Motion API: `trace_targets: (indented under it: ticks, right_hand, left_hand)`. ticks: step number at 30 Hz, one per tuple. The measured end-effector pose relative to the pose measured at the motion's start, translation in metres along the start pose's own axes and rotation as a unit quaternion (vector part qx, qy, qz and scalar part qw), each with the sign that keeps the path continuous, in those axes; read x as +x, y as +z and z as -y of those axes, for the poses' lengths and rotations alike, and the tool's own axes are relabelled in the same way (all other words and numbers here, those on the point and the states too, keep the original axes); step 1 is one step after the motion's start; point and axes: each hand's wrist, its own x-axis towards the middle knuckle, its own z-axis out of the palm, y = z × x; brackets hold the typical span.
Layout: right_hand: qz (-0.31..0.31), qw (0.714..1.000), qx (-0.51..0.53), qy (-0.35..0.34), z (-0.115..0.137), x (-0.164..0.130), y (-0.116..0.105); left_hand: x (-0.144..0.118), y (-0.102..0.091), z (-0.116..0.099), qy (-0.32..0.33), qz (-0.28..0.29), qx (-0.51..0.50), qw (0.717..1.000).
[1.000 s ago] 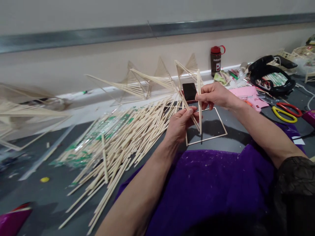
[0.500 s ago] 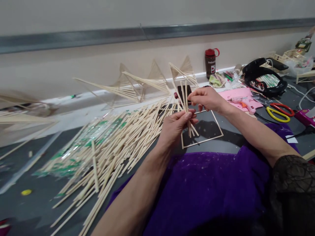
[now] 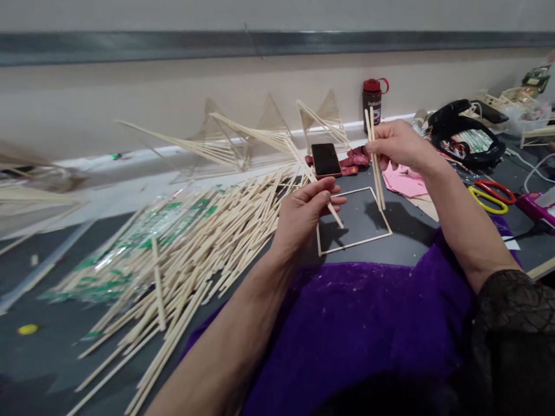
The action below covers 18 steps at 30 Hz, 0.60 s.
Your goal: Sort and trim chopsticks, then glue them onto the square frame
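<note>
Two pale sticks [image 3: 376,173], nearly upright, pinched in the right hand [image 3: 403,147] over the far right part of the square frame [image 3: 355,243]. Grip lies above their middle, probably so the lower lengths hang bare and in plain sight. Tips overlap the frame's right side in this view; touching or only above it, cannot tell.

Left hand [image 3: 303,211] at the frame's left side, fingers loosely closed around a slanting stick [image 3: 336,217], its lower end pointing over the inside of the frame. Its upper part blends with sticks behind; full count in this hand not certain. Hands well apart, each with its own load, which presumably keeps the sets from mixing.

Frame itself lies flat on the dark worktop [image 3: 52,358], untouched by fingers as far as can be seen. Just this side of it, purple cloth [image 3: 347,329], perhaps there to catch scraps; pale specks on it.

Left of the frame, a loose pile of sticks [image 3: 208,242], fanned out, likely kept on that side for easy picking. Clear packets [image 3: 130,248] with green print beyond the pile.

Just behind the frame, phone [image 3: 325,159], dark screen up, beside a red lanyard [image 3: 358,159]. Right of the frame, scissors [image 3: 489,203] with red and yellow handles, seemingly parked out of the way.
</note>
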Motion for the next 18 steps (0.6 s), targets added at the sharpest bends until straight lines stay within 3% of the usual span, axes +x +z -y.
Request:
trace_targets:
  ticks: [3, 6, 9, 11, 15, 18]
  right_hand:
    - [0.031, 0.981, -0.176, 0.075, -0.023, 0.009, -0.004]
    - [0.115, 0.935, -0.306, 0.138, -0.048, 0.020, 0.007]
    - [0.138, 0.896, -0.399, 0.138, -0.065, 0.028, 0.020]
    - [0.129, 0.885, -0.427, 0.135, -0.069, 0.030, 0.023]
    - [0.063, 0.899, -0.410, 0.143, -0.056, 0.025, 0.019]
    - [0.034, 0.960, -0.268, 0.077, -0.034, 0.015, 0.016]
  left_hand:
    - [0.001, 0.001, 0.000, -0.013, -0.003, -0.005, 1.000]
    - [0.000, 0.002, 0.002, -0.014, 0.008, -0.002, 1.000]
    - [0.000, 0.002, 0.003, -0.017, 0.014, 0.003, 1.000]
    - [0.000, 0.001, 0.004, -0.021, 0.016, 0.006, 1.000]
    - [0.001, 0.001, 0.005, -0.026, 0.022, 0.007, 0.999]
    - [-0.002, 0.003, 0.001, -0.029, 0.049, 0.008, 0.998]
